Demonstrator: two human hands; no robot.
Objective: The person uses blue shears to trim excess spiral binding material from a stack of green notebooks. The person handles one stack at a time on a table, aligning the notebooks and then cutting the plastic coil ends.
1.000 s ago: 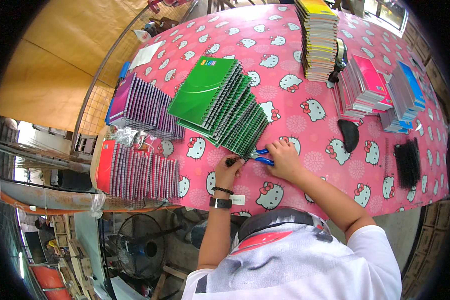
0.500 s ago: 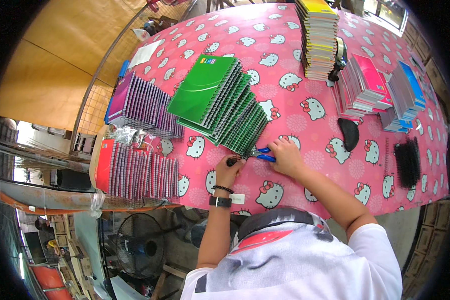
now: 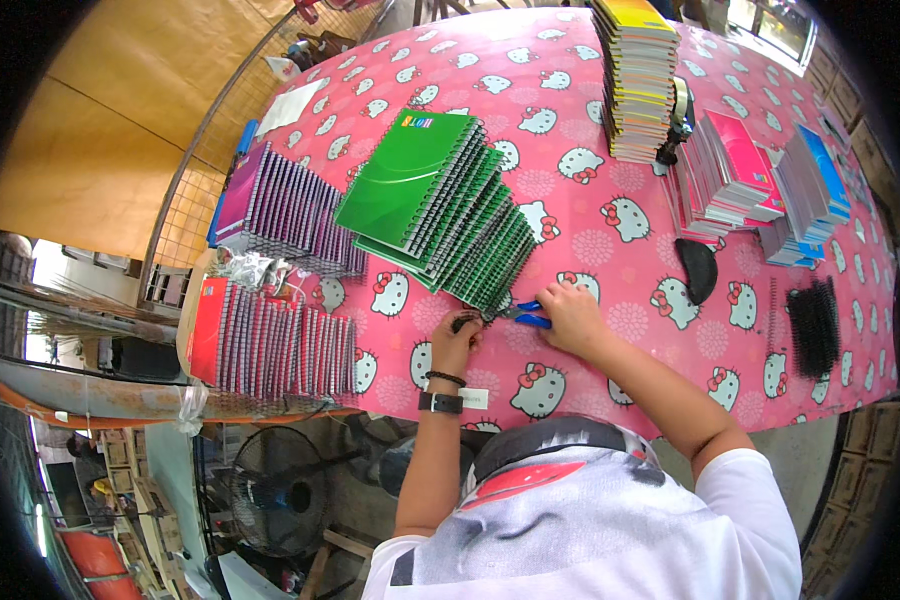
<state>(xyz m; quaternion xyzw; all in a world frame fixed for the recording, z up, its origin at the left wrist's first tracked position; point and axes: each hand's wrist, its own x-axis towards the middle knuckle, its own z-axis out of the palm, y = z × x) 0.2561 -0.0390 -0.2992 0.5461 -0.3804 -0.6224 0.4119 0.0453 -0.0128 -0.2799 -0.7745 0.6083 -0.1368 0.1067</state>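
Here, nearest the person, the left hand (image 3: 457, 338) pinches the spiral end of the lowest green notebook (image 3: 490, 290), while the right hand (image 3: 570, 312) grips blue-handled pliers (image 3: 526, 314) beside it on the bench (image 3: 610, 250). Beyond, the fanned green stack (image 3: 435, 205) leans away. Likely risk: the jaws slip off the thin wire, nicking fingertips or nudging the stack askew.

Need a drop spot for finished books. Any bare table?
Bare cloth between the green notebooks and the tall stack; more between the right hand and black coils. Crowded along the left edge by purple notebooks.
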